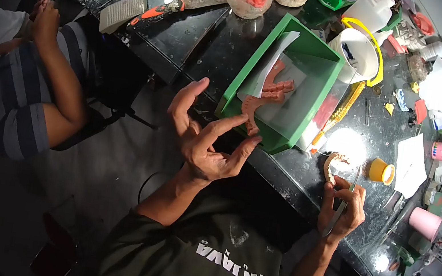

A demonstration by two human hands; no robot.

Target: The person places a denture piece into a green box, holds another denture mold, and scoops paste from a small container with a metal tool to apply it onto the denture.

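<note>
My left hand (211, 145) is at the near edge of a green bin (308, 117), its thumb and index finger on the end of a pink dental arch (252, 107). Its other fingers are spread. More pink pieces and white paper (270, 62) lie in the bin. On the right, my right hand (344, 206) holds a slim metal tool (335, 217), with its fingertips against a cream dental arch (332, 166) on the black bench. A small yellow cup (381, 171) stands just right of that arch.
A white bucket with a yellow handle (356, 52) stands behind the bin. Plaster lumps (248, 1), an orange-handled tool (163, 10) and a grey block (123, 11) lie at the back left. A pink cup (424, 223) is far right. Another person (40, 75) sits at left.
</note>
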